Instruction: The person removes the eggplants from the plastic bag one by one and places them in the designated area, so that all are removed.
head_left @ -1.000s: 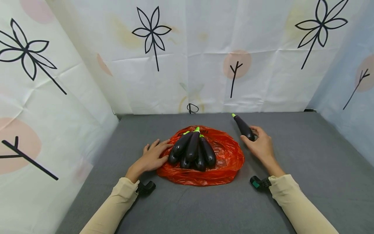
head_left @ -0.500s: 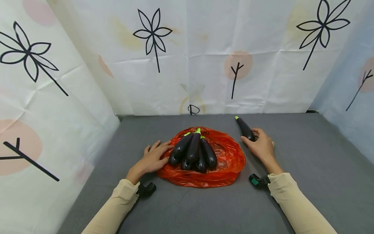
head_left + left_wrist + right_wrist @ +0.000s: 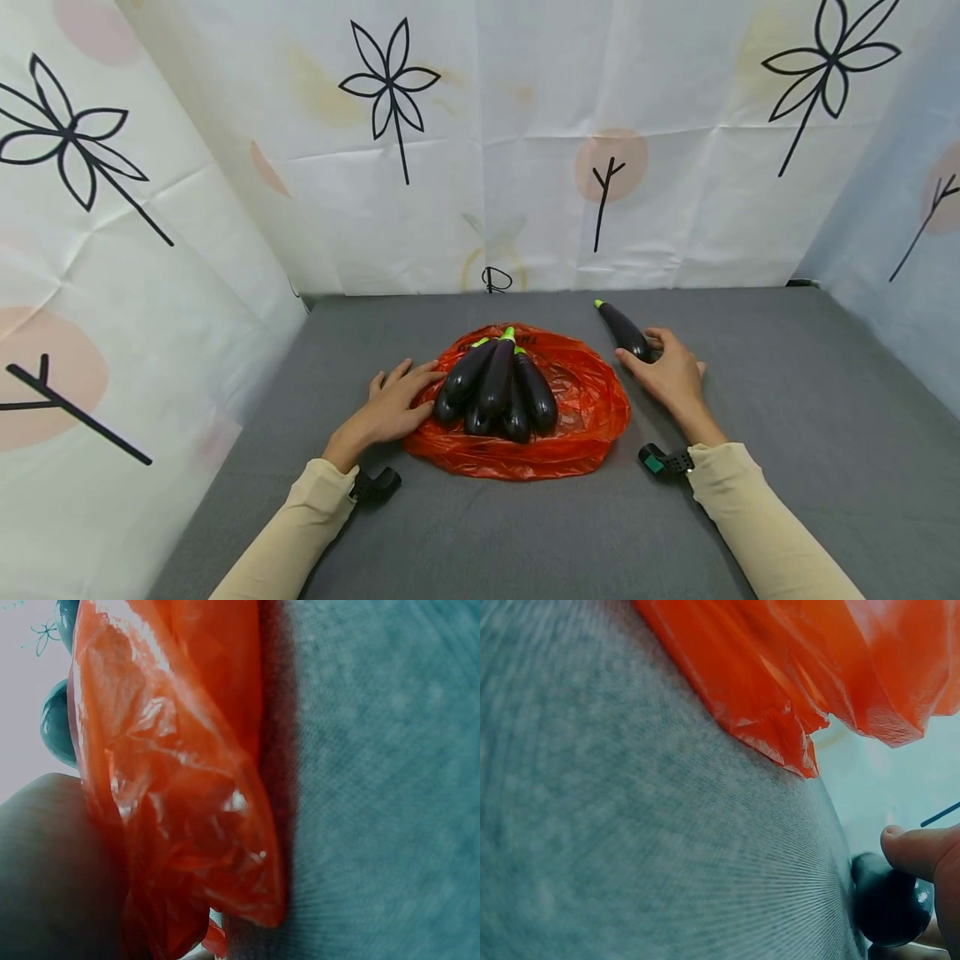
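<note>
Eggplants (image 3: 496, 382) heaped on red bag (image 3: 585, 408), left hand (image 3: 388, 408) spread at its edge; single eggplant (image 3: 622, 327) outside, pinched by right hand (image 3: 670, 372), apparently the only one left to settle.

Closed in at top, left and right of the frame by creased white cloth walls (image 3: 525, 192), printed with black outline flowers (image 3: 389, 81) and peach circles (image 3: 67, 342). Turns bluish at far right. Spans the lower half with grey woven cloth (image 3: 487, 542).
</note>
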`<state>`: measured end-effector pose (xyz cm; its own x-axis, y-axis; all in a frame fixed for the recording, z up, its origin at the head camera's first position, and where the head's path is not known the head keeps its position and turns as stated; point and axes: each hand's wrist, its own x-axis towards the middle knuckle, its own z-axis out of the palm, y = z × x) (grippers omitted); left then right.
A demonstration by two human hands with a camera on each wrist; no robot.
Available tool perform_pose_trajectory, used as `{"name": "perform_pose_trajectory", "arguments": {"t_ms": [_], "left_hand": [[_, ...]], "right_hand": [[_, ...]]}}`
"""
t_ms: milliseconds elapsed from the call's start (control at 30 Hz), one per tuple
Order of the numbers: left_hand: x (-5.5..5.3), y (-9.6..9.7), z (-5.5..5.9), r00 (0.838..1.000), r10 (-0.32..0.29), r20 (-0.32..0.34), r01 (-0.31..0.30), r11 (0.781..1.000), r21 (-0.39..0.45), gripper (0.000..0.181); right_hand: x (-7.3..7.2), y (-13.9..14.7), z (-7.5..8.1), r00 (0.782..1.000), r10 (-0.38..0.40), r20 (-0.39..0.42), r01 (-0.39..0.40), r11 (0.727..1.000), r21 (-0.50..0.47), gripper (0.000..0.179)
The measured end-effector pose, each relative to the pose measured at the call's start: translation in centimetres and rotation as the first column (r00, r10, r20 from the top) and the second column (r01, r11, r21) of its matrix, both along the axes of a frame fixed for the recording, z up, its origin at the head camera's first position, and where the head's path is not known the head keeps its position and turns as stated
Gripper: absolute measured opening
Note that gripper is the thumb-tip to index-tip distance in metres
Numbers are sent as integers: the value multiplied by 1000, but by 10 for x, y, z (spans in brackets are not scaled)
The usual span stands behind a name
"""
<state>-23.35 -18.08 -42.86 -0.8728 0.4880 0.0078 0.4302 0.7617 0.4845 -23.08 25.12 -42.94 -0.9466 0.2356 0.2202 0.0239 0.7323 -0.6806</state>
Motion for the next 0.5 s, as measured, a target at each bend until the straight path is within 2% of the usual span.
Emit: {"name": "perform_pose_trajectory", "arguments": {"t_ms": [300,500], "left_hand": [[-1,1,2,1000,4,7,-4,1000,-7,51],[0,0,1,1000,4,5,-4,1000,-3,51]], "right_hand": [[1,-1,0,1000,20,3,-20,1000,11,74],[1,-2,-1,999,30,-12,-30,999,19,67]]}}
